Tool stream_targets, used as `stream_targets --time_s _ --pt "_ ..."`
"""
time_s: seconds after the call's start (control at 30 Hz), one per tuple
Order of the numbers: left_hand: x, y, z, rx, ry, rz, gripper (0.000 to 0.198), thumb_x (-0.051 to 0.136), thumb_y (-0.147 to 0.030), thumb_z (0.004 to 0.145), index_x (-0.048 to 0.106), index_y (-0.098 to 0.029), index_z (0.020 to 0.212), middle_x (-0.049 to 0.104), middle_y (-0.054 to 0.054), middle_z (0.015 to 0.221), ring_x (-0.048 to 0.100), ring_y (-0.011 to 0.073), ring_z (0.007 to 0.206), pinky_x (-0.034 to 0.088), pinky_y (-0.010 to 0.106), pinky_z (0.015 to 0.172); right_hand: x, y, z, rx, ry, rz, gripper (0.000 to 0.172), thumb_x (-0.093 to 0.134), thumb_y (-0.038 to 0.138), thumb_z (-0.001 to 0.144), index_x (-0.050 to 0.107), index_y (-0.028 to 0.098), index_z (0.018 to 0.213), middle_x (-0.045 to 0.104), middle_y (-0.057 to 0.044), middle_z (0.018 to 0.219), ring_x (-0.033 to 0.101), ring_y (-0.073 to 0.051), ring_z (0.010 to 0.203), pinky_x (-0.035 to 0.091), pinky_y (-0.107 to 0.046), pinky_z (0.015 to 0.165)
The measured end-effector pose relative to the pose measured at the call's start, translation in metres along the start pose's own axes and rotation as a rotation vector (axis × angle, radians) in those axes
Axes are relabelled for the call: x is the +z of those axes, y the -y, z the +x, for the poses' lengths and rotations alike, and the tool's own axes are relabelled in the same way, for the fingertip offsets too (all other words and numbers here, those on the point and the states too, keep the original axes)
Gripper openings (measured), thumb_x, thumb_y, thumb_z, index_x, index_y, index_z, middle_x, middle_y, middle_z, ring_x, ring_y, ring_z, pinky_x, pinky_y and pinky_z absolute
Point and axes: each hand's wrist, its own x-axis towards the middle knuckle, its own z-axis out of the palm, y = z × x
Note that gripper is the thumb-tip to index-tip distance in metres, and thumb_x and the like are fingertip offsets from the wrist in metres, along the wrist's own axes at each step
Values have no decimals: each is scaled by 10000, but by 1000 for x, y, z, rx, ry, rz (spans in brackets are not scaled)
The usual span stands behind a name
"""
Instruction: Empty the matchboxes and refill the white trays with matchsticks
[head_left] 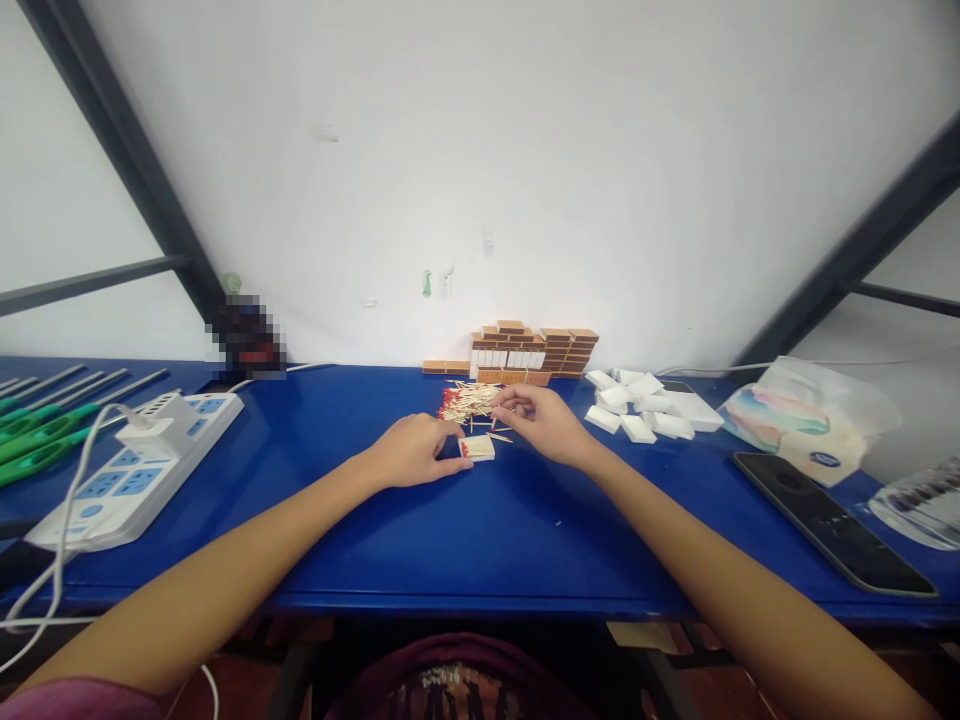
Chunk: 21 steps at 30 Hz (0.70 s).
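My left hand (416,450) rests on the blue table (480,540) and grips a small open matchbox tray (478,447) that holds red-tipped matches. My right hand (541,418) hovers just right of the tray, fingers pinched at the edge of a loose pile of matches (469,400). What the pinch holds is too small to make out. Behind the pile stands a stack of brown matchboxes (532,355) against the wall. A heap of white empty box trays (649,405) lies to the right.
A white and blue power strip (142,465) with a plugged charger lies at the left, beside green-handled tools (45,425). At the right are a black phone (832,520), a tissue pack (795,420) and a clear bag (922,505). Dark metal frame bars slant along both sides.
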Motion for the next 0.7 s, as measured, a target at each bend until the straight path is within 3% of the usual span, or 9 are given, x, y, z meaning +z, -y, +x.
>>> stream_targets --time_s 0.1,0.17,0.37,0.53,0.7 --pt "2 0 0 -30 -75 -13 427 624 -594 922 723 -201 1058 623 -14 635 576 151 568 333 270 560 6 3 1 97 46 264 421 735 580 826 673 176 925 706 -52 813 562 -146 624 451 -281 579" --pt "2 -1 0 -41 -118 -22 418 622 -581 926 724 -207 1083 613 -22 621 565 147 559 323 268 556 10 3 0 114 72 298 442 771 592 788 694 171 897 692 -44 783 543 -139 616 435 -276 574" --pt "0 -4 1 -61 -151 -30 414 585 -577 953 737 -217 1091 613 -19 616 544 145 547 305 270 551 18 2 -2 -6 25 63 326 740 508 838 759 184 865 650 -22 791 445 -121 605 386 -273 582" --pt "1 -2 1 -83 -142 -9 411 603 -564 941 735 -219 1122 628 -13 620 561 154 555 293 272 547 11 -2 -2 15 15 -86 196 675 366 883 739 182 858 657 -23 809 467 -126 609 384 -269 588" --pt "1 0 1 -94 -131 30 390 613 -555 933 735 -228 1104 644 -9 644 570 161 572 282 278 544 -1 -7 -2 -34 96 -331 101 702 247 855 728 181 783 654 -23 781 512 -134 655 374 -269 633"
